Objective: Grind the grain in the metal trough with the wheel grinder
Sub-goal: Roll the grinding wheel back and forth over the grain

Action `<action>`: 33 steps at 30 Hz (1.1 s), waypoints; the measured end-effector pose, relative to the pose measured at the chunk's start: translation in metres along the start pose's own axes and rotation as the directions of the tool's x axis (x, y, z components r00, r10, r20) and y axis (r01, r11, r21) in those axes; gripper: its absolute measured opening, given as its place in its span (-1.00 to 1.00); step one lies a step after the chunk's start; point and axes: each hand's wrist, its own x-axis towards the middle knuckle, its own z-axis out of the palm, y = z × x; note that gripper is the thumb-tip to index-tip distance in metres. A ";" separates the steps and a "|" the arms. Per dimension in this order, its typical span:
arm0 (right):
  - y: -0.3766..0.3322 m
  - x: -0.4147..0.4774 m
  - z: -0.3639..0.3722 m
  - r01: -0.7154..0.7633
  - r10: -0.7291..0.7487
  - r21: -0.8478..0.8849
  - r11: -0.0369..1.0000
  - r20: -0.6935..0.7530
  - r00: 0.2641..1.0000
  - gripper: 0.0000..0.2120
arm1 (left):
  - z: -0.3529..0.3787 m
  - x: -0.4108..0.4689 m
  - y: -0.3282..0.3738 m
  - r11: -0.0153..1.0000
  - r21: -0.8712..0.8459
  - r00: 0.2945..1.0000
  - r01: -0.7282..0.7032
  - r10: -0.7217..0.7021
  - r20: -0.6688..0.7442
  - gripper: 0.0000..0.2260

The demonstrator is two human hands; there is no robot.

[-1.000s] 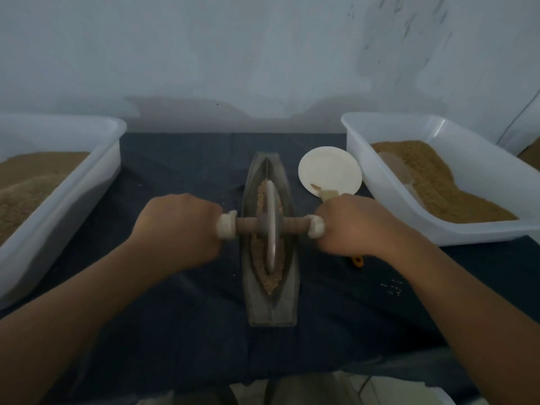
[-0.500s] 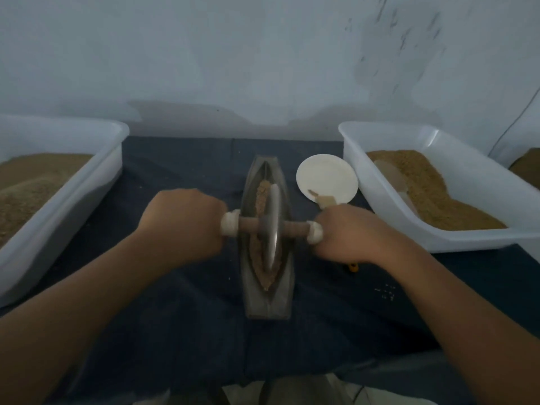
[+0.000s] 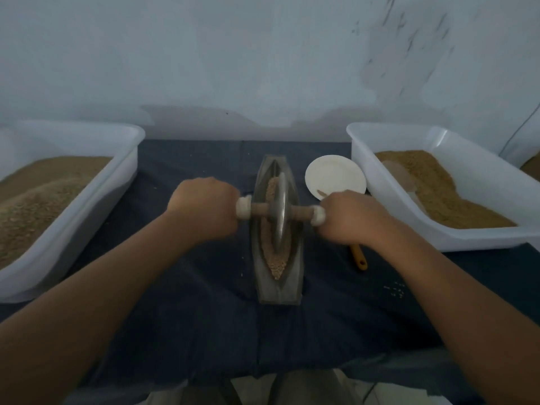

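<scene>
While the metal trough [image 3: 287,290] lies with its long axis pointing away from the person, the left hand [image 3: 204,210] is clamped on the axle [image 3: 260,210] end left of it. The wheel grinder [image 3: 279,211] is stood upright in its groove, and the right hand [image 3: 352,219] is clamped on the end right of it, equally near. Coarse tan grain [image 3: 276,260] is seen along the groove, mostly at the trough's near end.
</scene>
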 end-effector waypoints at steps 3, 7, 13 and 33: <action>0.000 -0.043 -0.001 0.076 -0.075 -0.019 0.997 0.016 0.997 -0.71 | 0.009 -0.048 -0.004 0.999 -0.004 0.996 -0.045 0.044 -0.078 -0.70; -0.007 -0.003 -0.015 0.071 -0.069 -0.078 0.994 0.033 0.997 -0.76 | 0.019 -0.020 -0.002 0.997 -0.052 0.998 0.061 -0.060 0.016 -0.77; -0.004 0.060 -0.014 -0.107 0.105 -0.034 0.994 -0.072 0.992 -0.80 | 0.002 0.059 0.010 0.989 -0.005 0.989 0.148 -0.148 -0.017 -0.74; -0.010 0.022 -0.028 -0.001 0.002 -0.028 1.000 0.065 0.998 -0.82 | 0.001 0.012 0.005 0.995 -0.057 0.997 0.079 -0.078 0.024 -0.75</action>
